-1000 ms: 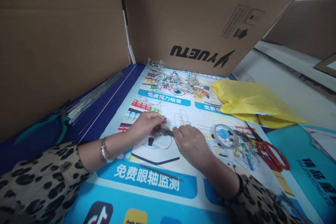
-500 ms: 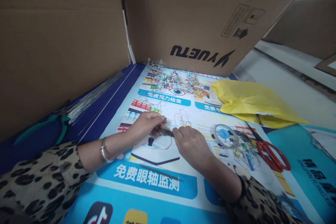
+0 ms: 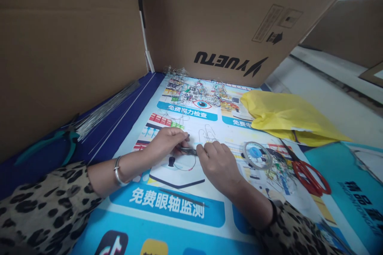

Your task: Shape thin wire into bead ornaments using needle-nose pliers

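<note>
The left hand (image 3: 169, 141) comes in from the left with its thumb and fingertips drawn together at the left end of a dark slender tool (image 3: 189, 151). Whether those fingertips pinch the tool, a wire or both is too small to tell. The right hand (image 3: 218, 165) is curled with its fingers closed around the tool's right end, so the tool lies nearly level across the gap between the two hands, above a printed sheet (image 3: 140, 229) spread on the tabletop. Just below the tool, a thin wire loop (image 3: 195, 163) with a reddish spot hangs or lies in the same gap; I cannot tell whether it touches the sheet.

Bent wire pieces (image 3: 209, 132) lie just beyond the right hand. Nearer the person, below the hands, thin dark rods (image 3: 182, 197) lie across the sheet's lettering. To the right are a clear ring-shaped roll (image 3: 268, 160), a cluster of coloured wires (image 3: 279, 173) and red-handled scissors (image 3: 295, 164), whose blades run up toward a yellow pouch (image 3: 287, 115). Tangled wires (image 3: 206, 91) lie at the far end, near the standing cardboard (image 3: 209, 16). Well left of the hands, teal-handled pliers (image 3: 43, 144) lie by a bundle of silvery strands (image 3: 101, 113).
</note>
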A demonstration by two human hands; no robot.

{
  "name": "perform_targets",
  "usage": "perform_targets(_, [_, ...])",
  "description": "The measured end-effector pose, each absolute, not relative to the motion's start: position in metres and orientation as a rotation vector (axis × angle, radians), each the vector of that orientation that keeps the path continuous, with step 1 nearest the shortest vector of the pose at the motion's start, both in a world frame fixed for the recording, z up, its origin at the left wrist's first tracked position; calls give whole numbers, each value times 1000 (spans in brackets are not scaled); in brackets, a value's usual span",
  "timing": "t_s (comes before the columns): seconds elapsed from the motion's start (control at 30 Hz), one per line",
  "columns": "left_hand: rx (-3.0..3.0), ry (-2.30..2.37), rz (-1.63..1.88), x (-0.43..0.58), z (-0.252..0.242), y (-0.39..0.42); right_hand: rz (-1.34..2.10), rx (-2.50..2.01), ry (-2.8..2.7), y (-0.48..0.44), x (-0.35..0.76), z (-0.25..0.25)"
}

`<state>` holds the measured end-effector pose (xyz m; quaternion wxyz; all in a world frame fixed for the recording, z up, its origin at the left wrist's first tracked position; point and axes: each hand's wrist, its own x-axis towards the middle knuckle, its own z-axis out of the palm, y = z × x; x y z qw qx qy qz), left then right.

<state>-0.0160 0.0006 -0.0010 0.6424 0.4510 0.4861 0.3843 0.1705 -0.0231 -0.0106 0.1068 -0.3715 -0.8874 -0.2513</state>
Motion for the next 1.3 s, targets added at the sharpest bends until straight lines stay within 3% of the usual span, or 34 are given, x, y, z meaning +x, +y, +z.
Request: perform_targets(1.3, [1028, 1108, 859, -16, 2, -1, -513, -1146, -2595, -20, 170, -19])
